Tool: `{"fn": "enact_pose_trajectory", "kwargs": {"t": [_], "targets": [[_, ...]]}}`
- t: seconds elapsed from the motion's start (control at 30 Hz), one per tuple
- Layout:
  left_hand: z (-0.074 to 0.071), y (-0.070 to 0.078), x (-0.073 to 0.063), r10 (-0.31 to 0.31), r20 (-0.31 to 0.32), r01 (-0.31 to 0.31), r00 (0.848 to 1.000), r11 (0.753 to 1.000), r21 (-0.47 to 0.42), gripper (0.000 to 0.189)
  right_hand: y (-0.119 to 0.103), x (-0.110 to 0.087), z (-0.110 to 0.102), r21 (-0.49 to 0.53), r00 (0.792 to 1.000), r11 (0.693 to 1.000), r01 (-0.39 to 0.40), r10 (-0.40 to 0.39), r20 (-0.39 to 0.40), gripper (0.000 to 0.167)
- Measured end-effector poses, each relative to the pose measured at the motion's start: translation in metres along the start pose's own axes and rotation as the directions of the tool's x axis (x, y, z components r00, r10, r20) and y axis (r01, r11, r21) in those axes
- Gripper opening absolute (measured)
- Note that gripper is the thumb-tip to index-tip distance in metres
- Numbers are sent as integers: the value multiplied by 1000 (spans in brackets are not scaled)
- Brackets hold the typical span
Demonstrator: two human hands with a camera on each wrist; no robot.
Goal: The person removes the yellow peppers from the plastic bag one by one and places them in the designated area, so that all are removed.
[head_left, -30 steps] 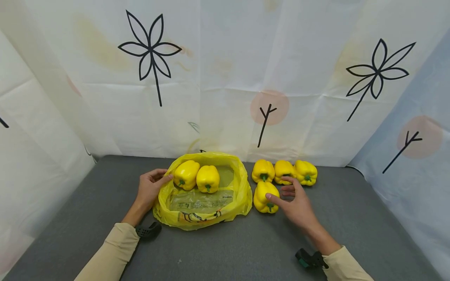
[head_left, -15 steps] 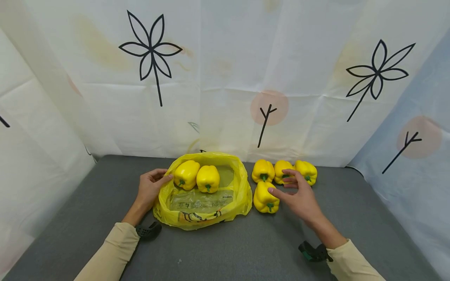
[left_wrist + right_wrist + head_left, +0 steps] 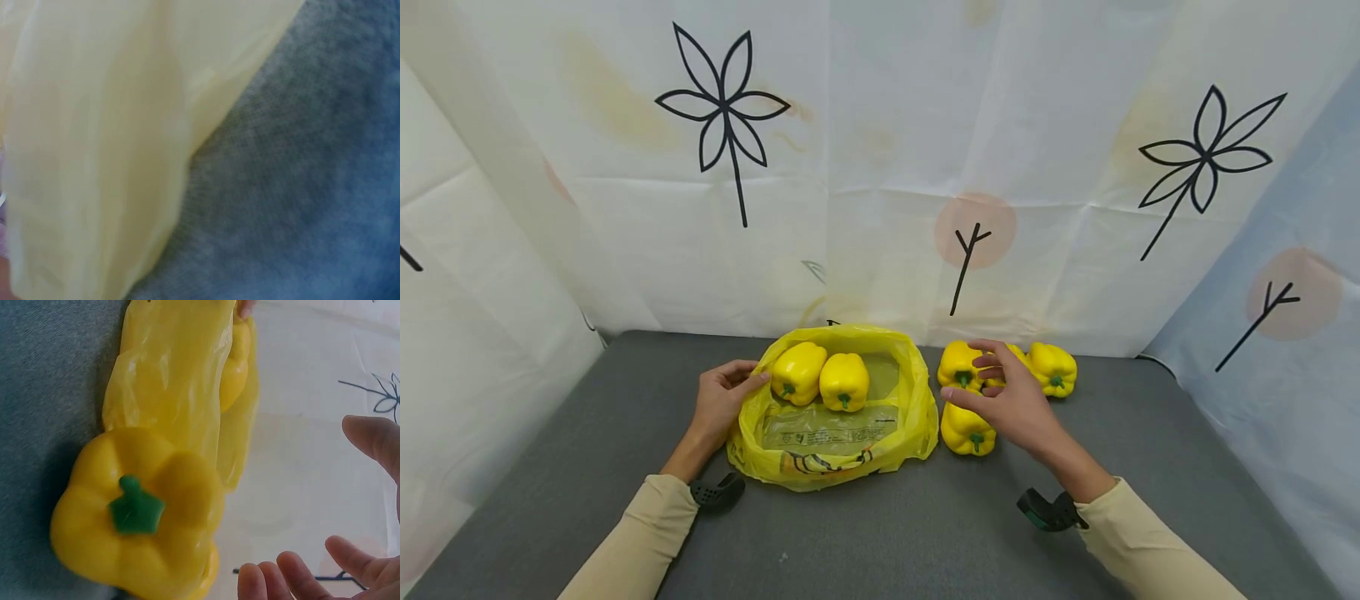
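Note:
A yellow plastic bag stands with its mouth spread, and two yellow bell peppers with green stems lie inside. My left hand pinches the bag's left rim between thumb and fingers. The left wrist view holds mostly the bag's pale side. Over the peppers right of the bag, my right hand hovers with fingers spread and nothing held. Below it sits the front bell pepper. In the right wrist view that pepper stands apart from the fingers.
Along the back are a left bell pepper and a right one; the one between them is mostly hidden by the right hand. A white printed cloth hangs behind the dark grey table.
My right hand shifts slightly right, then left and farther back over the peppers, its thumb now above the front one. The left hand, bag and peppers stay in place.

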State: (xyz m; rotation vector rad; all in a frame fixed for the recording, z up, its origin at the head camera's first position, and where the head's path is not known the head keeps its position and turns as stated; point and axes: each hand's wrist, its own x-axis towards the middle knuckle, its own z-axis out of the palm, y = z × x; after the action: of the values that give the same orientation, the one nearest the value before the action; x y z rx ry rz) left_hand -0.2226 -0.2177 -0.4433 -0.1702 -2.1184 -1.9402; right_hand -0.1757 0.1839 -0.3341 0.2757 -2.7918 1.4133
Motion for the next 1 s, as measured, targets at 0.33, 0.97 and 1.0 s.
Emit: {"fn": "enact_pose_trajectory", "kwargs": {"t": [0.33, 0.97, 1.0], "targets": [[0, -1, 0, -2, 0, 2, 1000, 1000, -3, 31, -20, 13, 20, -12, 991, 994, 110, -108, 73, 78], [-1, -2, 0, -1, 6, 1, 1000, 1000, 0, 31, -50, 44, 50, 68, 971, 993, 94, -107, 214, 76], [-1, -1, 0, -1, 5, 1, 1000, 1000, 1, 31, -51, 46, 52, 78, 969, 993, 87, -102, 223, 76]]}}
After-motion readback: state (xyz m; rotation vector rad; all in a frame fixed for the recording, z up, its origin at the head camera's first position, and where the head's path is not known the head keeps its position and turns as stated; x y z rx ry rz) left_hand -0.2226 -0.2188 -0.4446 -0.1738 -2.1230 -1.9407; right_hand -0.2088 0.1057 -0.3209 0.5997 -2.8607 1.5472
